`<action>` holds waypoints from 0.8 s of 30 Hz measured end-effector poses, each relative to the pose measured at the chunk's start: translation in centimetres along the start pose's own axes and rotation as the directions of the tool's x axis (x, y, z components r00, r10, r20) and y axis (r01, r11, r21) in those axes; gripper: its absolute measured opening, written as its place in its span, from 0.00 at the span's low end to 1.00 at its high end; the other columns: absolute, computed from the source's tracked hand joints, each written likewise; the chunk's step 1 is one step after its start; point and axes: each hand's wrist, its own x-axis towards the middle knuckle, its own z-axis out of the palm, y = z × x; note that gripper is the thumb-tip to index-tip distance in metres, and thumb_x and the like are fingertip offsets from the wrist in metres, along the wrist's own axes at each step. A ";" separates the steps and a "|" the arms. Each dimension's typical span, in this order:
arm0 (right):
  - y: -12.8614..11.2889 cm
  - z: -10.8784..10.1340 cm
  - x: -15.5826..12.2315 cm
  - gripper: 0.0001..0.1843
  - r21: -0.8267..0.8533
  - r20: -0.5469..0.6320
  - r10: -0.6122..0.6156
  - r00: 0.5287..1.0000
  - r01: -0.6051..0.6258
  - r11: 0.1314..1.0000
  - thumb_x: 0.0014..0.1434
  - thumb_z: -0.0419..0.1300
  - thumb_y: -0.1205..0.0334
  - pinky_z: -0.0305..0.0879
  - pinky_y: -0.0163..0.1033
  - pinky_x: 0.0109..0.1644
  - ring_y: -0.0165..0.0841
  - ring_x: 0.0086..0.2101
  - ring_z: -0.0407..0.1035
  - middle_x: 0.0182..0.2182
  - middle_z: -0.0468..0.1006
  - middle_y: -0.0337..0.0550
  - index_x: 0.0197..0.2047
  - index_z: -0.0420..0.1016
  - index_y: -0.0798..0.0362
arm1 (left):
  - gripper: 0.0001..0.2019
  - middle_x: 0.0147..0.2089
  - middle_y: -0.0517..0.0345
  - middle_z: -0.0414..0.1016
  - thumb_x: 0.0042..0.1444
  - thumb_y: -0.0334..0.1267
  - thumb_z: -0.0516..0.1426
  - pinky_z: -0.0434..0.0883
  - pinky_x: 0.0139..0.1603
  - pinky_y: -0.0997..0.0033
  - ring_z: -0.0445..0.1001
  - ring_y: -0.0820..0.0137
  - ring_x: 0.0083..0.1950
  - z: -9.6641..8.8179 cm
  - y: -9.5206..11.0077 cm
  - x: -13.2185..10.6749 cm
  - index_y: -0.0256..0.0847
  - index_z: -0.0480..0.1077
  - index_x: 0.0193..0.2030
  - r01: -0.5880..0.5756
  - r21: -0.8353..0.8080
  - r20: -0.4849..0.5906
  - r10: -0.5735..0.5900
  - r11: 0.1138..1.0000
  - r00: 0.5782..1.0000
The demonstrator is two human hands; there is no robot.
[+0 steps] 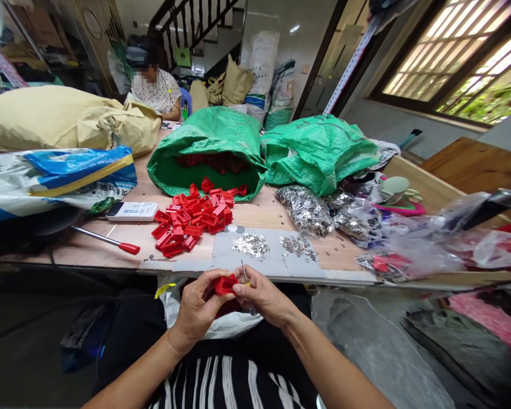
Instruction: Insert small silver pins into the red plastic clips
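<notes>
My left hand [199, 299] is closed on a red plastic part [224, 285], a small hollow block with its open side turned up toward me. Fingers of my right hand [262, 296] meet the part's right side. They also grip a small tool [244, 270] with a thin metal shaft pointing up and a bit of yellow at its handle; most of it is hidden. Beyond my hands, a pile of similar red parts [191, 218] lies on the table. Two heaps of small metal pieces, a brighter one [251, 245] and a duller one [298, 246], rest on a grey sheet [221, 250].
A green sack [208, 130] opens toward me with red parts inside; another green sack [319, 150] stands beside it. Bags of metal pieces [305, 209] lie at right. A red-tipped lever [129, 248] and white box [132, 211] are left. A person [155, 88] sits across the table.
</notes>
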 end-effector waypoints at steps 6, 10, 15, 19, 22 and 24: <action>-0.7 0.4 -0.3 0.22 -0.033 -0.001 -0.041 0.999 0.041 0.999 0.49 0.67 0.51 0.46 0.29 0.24 0.21 0.20 0.51 0.24 0.63 0.30 0.38 0.61 0.51 | 0.14 0.47 0.52 0.79 0.52 0.34 0.61 0.74 0.50 0.64 0.78 0.63 0.47 -0.2 0.2 -0.1 0.43 0.71 0.46 -0.017 -0.007 -0.020 0.017 1.000 1.000; -0.6 0.3 -0.3 0.23 -0.010 -0.008 -0.047 0.999 0.047 0.999 0.48 0.68 0.51 0.46 0.29 0.23 0.21 0.20 0.52 0.24 0.63 0.29 0.40 0.61 0.50 | 0.13 0.45 0.52 0.80 0.51 0.35 0.61 0.75 0.49 0.64 0.78 0.63 0.45 -0.1 0.4 -0.1 0.42 0.71 0.45 0.006 -0.025 -0.024 -0.007 1.000 1.000; 0.4 0.5 -0.1 0.27 0.142 0.002 -0.028 1.000 0.027 0.989 0.42 0.72 0.53 0.48 0.28 0.23 0.20 0.20 0.55 0.26 0.65 0.30 0.39 0.61 0.50 | 0.13 0.44 0.55 0.79 0.50 0.35 0.63 0.75 0.48 0.66 0.78 0.64 0.45 -0.2 -0.2 -0.2 0.43 0.71 0.44 0.077 -0.186 -0.012 -0.081 0.980 0.997; 1.2 0.3 0.0 0.29 0.154 -0.001 -0.035 0.999 0.035 0.988 0.40 0.72 0.51 0.46 0.28 0.22 0.20 0.19 0.53 0.25 0.63 0.29 0.39 0.61 0.50 | 0.15 0.45 0.58 0.79 0.50 0.35 0.63 0.76 0.46 0.69 0.78 0.67 0.43 0.2 -1.6 -0.3 0.45 0.69 0.45 0.230 -0.386 0.042 -0.232 0.893 0.972; 0.6 -1.6 -0.4 0.24 -0.098 -0.067 -0.074 0.995 0.067 0.993 0.49 0.66 0.48 0.51 0.29 0.24 0.23 0.22 0.58 0.27 0.68 0.33 0.43 0.63 0.50 | 0.16 0.45 0.58 0.79 0.50 0.35 0.63 0.75 0.46 0.69 0.78 0.68 0.43 0.6 -2.5 -0.1 0.44 0.68 0.46 0.290 -0.467 0.037 -0.309 0.835 0.950; -0.2 -4.1 -0.9 0.16 -0.429 -0.237 -0.214 0.948 0.096 0.898 0.55 0.60 0.51 0.57 0.32 0.30 0.26 0.26 0.62 0.31 0.72 0.38 0.43 0.67 0.51 | 0.16 0.44 0.58 0.79 0.50 0.36 0.63 0.75 0.47 0.70 0.78 0.70 0.44 0.7 -2.9 0.1 0.44 0.68 0.46 0.290 -0.464 -0.008 -0.331 0.837 0.944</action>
